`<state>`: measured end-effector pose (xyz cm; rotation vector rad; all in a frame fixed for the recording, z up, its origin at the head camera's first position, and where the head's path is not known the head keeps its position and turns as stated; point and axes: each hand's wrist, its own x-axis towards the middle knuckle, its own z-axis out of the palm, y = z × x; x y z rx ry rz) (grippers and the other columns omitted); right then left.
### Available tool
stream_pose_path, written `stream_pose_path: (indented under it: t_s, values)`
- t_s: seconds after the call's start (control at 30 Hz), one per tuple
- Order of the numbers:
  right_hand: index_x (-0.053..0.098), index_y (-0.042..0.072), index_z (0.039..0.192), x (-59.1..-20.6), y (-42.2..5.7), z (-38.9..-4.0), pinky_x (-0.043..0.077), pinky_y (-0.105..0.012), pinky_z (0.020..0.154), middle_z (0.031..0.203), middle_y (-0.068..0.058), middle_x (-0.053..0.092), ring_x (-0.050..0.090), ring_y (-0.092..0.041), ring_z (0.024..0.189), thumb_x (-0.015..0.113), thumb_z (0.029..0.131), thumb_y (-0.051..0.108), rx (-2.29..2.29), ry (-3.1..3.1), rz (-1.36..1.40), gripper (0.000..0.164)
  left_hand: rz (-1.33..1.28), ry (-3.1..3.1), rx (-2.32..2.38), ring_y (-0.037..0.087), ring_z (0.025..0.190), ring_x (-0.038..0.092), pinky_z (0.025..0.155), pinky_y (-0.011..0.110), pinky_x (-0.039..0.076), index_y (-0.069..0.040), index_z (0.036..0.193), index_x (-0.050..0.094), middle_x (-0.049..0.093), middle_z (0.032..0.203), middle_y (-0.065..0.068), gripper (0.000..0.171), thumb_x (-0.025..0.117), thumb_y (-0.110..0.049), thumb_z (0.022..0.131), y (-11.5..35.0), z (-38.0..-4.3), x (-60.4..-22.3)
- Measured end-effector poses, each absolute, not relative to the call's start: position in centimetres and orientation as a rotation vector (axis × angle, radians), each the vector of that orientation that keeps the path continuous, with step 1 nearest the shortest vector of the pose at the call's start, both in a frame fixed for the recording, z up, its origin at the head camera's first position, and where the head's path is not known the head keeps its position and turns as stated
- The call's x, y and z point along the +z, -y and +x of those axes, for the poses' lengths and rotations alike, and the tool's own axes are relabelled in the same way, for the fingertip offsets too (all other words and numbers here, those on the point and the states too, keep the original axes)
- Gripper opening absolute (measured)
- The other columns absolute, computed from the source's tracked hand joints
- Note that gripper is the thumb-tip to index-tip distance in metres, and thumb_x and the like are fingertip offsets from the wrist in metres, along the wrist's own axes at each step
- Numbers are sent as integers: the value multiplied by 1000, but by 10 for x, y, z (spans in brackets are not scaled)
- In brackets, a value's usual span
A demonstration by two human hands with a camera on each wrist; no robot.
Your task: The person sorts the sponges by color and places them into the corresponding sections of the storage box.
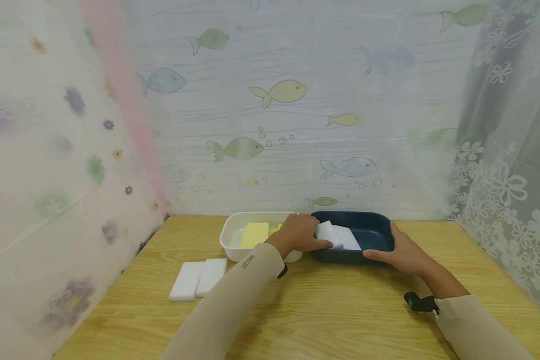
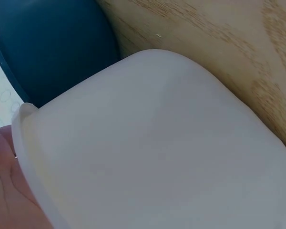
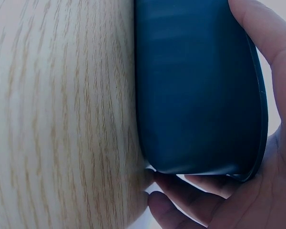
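My left hand reaches over the left end of the dark blue basin, its thumb and fingers about a tilted white sponge block. Its grip is partly hidden. Another white sponge block lies beside it inside the basin. With the thumb at the front rim and the fingers round the right end, my right hand holds the basin, and the right wrist view shows the fingers around its end. Under my left wrist stands a white basin with yellow sponges in it.
Two more white sponge blocks lie side by side on the wooden table, left of my left forearm. The two basins stand close together. Behind the table hangs a curtain printed with fish; patterned sheets hang at both sides.
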<state>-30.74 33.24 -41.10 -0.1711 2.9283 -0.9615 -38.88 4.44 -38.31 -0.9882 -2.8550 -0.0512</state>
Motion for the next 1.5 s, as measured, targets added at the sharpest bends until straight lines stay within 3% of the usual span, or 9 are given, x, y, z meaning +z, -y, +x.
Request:
stream_pose_path:
  t_s: [0.2,0.33,0.47,0.6,0.8,1.5]
  values:
    - [-20,3,148,-411,-333,-308,25,-72,97,153,-33,-3,12,-57,135,59,81,67,-953,-2932,-164,122,-992,2854,-57,9,92,54,95,40,39,-17,109,62,62,98,-8,71,49,-79,77,-42,-387,-382]
    - [-20,4,148,-411,-332,-308,26,-72,96,153,-33,-4,12,-57,135,59,81,67,-956,-2932,-172,122,-990,2855,-38,13,108,55,100,42,38,-15,121,61,62,116,-4,81,45,-81,78,-40,-385,-380]
    - [-19,3,148,-410,-331,-307,26,-72,96,153,-33,-3,12,-57,135,59,81,67,-952,-2935,-179,121,-985,2875,-67,19,127,48,106,43,35,-14,136,53,53,137,1,90,40,-83,78,-33,-383,-378]
    - [-20,3,148,-410,-332,-308,25,-72,96,153,-33,-3,12,-57,135,60,81,67,-948,-2937,-182,121,-969,2906,-134,22,136,39,110,40,32,-15,144,44,41,148,1,96,38,-84,77,-21,-380,-377]
    - [-21,5,148,-411,-334,-309,25,-72,96,153,-33,-5,11,-58,135,59,81,66,-953,-2930,-177,121,-1010,2868,-201,23,139,34,111,40,31,-14,147,37,35,152,2,98,36,-84,79,-2,-373,-372]
    - [-21,5,148,-412,-333,-308,24,-73,95,153,-33,-6,10,-58,135,58,82,66,-947,-2926,-201,120,-883,2764,-470,22,137,36,108,44,33,-19,145,41,39,149,2,89,49,-77,79,102,-325,-368]
